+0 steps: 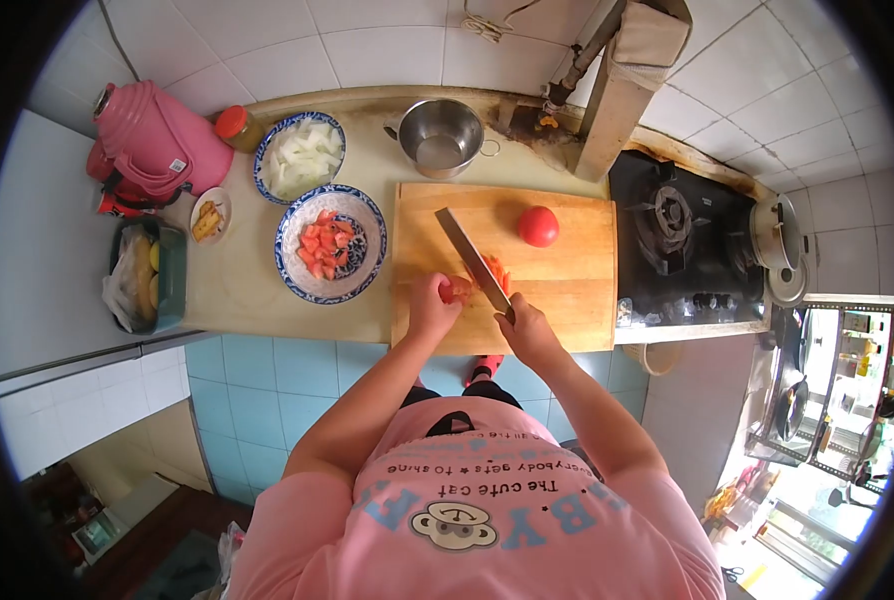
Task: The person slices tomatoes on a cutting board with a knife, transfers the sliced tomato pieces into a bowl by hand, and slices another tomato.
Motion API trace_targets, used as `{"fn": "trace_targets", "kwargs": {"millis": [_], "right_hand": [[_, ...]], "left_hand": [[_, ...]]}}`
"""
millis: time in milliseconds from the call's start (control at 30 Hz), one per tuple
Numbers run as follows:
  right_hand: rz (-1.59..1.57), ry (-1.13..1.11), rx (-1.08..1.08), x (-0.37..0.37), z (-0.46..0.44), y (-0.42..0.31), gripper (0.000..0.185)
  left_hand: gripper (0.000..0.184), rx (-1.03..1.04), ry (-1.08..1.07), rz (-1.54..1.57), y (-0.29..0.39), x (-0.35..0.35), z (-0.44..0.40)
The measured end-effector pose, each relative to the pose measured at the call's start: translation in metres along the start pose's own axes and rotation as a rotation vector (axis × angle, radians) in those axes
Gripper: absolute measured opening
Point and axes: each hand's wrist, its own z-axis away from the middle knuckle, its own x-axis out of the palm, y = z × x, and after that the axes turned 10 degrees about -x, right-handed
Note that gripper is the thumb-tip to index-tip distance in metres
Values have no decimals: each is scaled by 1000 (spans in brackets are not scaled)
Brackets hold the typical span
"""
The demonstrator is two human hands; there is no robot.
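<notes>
Left hand [433, 306]: fingers curled round a red, moist-looking piece of cut tomato [456, 290], pinching it close to the blade
Right hand [530, 329]: clenched round the near end of a long, broad-bladed grey metal knife [466, 247], its handle mostly hidden by the fist
Tomato piece, handling: probably light, soft and slippery on its cut faces, easily squashed; best held by the skin side, with fingertips tucked back
Tomato piece, place and look: just left of the knife, over the near part of a pale-brown rectangular wooden chopping board [577, 280]; red, its outline partly covered by the fingers, so I cannot tell its full shape
Knife, handling: likely stiff and fairly weighty, to be gripped only at the handle; the blade slants away to the left across the board
Cut bits: small orange-red tomato pieces [501, 270] lie right beside the blade
Whole tomato: round, smooth, glossy red tomato [538, 227] on the far right of the board; likely firmer, apt to roll, best cupped round its sides
Left of the board: blue-and-white patterned bowl [370, 228] holding red chunks [323, 246]
Right of the board: black glass gas hob [694, 268]
</notes>
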Motion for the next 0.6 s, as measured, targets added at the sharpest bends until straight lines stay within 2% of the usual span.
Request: {"fn": "trace_targets", "kwargs": {"millis": [67,200,267,367,600], "right_hand": [[39,-16,-20,-12,13,-9,26],[176,-111,-35,-26,36,-26,25],[193,-136,-28,-24,42,-25,24],[216,-125,-51,-20,47,-18,24],[216,-141,-42,-13,38,-17,21]], "left_hand": [[28,-215,-166,113,19,-8,-1],[26,-144,-100,33,6,6,3],[13,-30,-6,42,34,-11,1],[10,-72,-69,143,41,-11,0],[4,-129,-65,127,45,-11,0]]}}
